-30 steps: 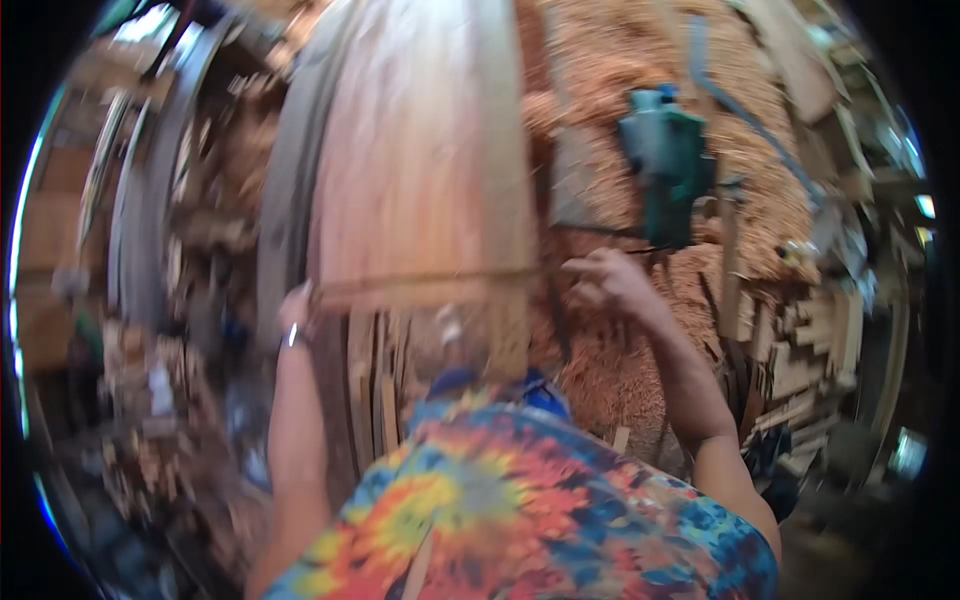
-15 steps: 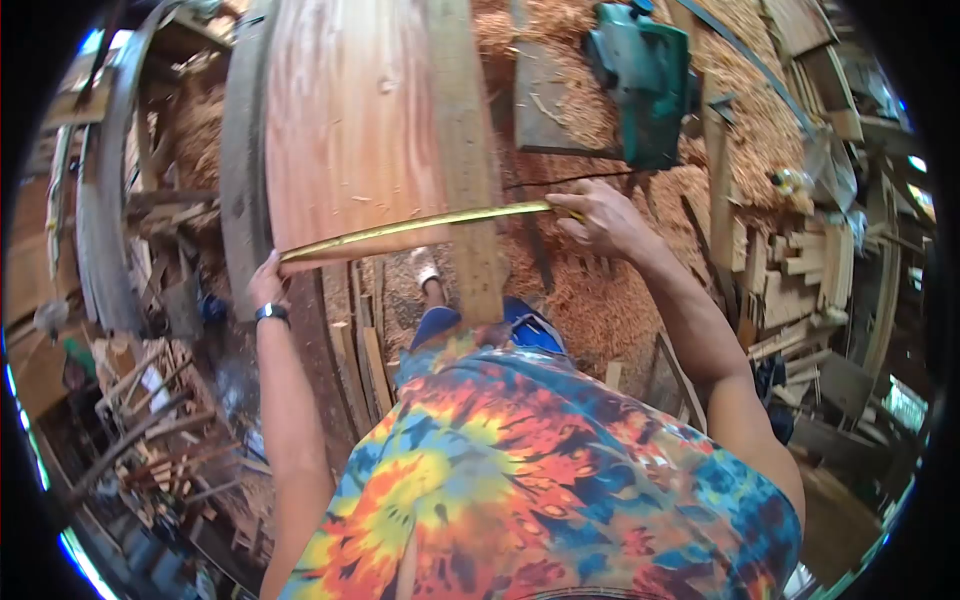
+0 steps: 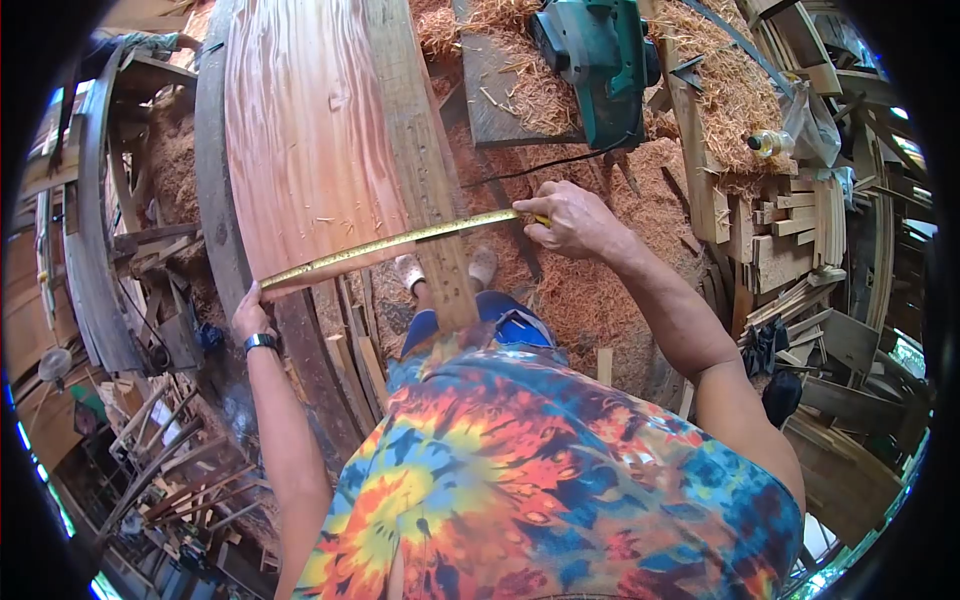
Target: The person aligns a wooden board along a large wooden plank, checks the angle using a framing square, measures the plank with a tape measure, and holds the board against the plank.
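Observation:
A yellow tape measure (image 3: 385, 243) is stretched across the near end of a wide reddish wooden board (image 3: 305, 140). At the board's left corner, my left hand (image 3: 250, 315) pinches the end of the tape; a dark watch (image 3: 261, 341) is on that wrist. My right hand (image 3: 570, 222) is closed around the other end, to the right of the board, its case mostly hidden by the fingers. Under the tape, a narrow plank (image 3: 425, 150) runs along the board's right side. A few shavings lie on the board.
A green electric planer (image 3: 600, 70) rests on a plank at the upper right, its black cord (image 3: 550, 167) trailing left. Wood shavings (image 3: 620, 280) cover the ground. Cut wood pieces (image 3: 790, 225) are stacked at right, and scrap wood (image 3: 170, 430) lies at left. Another person's arm (image 3: 160, 42) shows at upper left.
The view has shifted, so board, planer and both hands appear further left. The tape stays stretched between my hands across the board. Another person's arm now shows at upper left.

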Available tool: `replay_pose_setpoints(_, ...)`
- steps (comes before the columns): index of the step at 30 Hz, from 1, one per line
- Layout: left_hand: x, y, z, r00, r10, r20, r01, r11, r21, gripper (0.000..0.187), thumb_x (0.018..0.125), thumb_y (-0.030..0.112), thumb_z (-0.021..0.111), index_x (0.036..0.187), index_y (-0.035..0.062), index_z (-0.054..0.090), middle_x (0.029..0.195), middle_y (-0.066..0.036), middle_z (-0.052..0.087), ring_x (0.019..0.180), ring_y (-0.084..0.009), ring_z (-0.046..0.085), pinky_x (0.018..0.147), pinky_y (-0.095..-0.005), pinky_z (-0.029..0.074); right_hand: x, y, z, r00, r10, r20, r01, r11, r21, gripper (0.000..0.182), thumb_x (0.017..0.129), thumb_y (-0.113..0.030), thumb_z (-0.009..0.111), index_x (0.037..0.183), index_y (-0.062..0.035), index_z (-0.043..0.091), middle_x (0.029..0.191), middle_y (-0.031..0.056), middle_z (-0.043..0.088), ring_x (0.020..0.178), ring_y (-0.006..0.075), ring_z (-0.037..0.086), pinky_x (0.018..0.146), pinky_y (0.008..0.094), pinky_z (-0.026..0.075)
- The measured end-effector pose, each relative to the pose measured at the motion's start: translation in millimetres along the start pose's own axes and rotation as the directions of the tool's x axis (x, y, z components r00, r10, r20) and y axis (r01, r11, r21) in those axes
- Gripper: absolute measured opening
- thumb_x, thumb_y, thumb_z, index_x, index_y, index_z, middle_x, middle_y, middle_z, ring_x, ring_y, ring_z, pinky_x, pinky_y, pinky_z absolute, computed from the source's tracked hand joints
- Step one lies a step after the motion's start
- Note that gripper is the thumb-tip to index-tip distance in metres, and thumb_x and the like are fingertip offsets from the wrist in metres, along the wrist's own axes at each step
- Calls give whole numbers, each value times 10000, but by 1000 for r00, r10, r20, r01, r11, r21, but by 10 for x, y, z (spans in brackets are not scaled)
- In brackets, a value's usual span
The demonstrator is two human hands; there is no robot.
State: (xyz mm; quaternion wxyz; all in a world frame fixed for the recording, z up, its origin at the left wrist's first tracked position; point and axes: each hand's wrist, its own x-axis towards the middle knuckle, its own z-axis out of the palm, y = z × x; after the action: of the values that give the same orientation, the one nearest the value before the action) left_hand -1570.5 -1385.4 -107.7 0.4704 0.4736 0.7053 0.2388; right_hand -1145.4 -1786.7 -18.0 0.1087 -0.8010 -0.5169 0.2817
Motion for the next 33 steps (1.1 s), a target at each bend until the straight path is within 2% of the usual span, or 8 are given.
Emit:
replay_pose_setpoints(5,-72,36,12,1000,-14,-10,14,1000,-14,295,860,218,776,1018,-27,730,818,-42,678,669,-133,592,600,-282,481,8,9,5,1000,5,-7,-5,1000,9,408,833,-294,606,1205,-157,702,1041,168,649,1014,342,630,890,460,525)
replay_pose_setpoints(8,-58,48,-8,999,16,-38,-11,991,137,302,850,251,782,988,-13,737,780,-27,658,647,-122,570,582,-279,465,18,30,29,999,-5,-38,6,1000,19,392,823,-290,618,1180,-159,714,996,172,654,975,351,638,866,462,533)
replay_pose_setpoints(11,-23,-36,-50,997,57,43,-57,998,11,305,835,261,786,978,-6,745,774,-32,656,626,-126,557,580,-289,472,-8,4,31,995,-33,-92,37,999,37,350,803,-277,635,1117,-160,735,934,170,660,907,362,646,825,463,542)
replay_pose_setpoints(14,97,-173,-105,957,279,81,-286,954,93,311,838,287,763,933,-6,723,853,-68,674,750,-176,606,679,-336,516,10,-29,-41,974,-129,-184,141,989,50,275,779,-269,653,999,-135,750,882,160,674,842,354,646,781,455,543)
replay_pose_setpoints(20,-273,239,-29,999,32,20,-31,996,-83,156,885,200,738,892,51,692,776,3,633,662,-104,542,611,-263,451,62,-259,-8,985,-82,-154,117,966,230,351,778,-307,667,1081,-153,752,1014,139,685,959,326,649,868,417,539)
replay_pose_setpoints(24,-195,84,65,950,312,21,-313,945,93,221,880,247,737,886,26,718,733,-13,648,594,-105,563,538,-239,441,180,-640,59,998,-34,-57,49,961,271,355,809,-320,632,1120,-183,737,1044,147,668,1027,340,621,913,434,517)
replay_pose_setpoints(28,-355,236,136,914,315,254,-358,922,146,209,896,186,724,907,-23,714,793,-53,691,707,-108,640,631,-260,511,329,-982,269,989,-61,-133,96,957,274,380,806,-330,642,1142,-165,708,1032,155,663,1020,353,620,916,448,512)
replay_pose_setpoints(33,-385,472,98,907,246,342,-283,957,61,225,928,205,695,927,-19,720,776,-44,695,699,-93,628,640,-263,509,585,-1508,434,972,-19,-234,95,945,315,478,759,-301,695,1160,-45,650,1033,216,675,992,385,643,883,454,525)
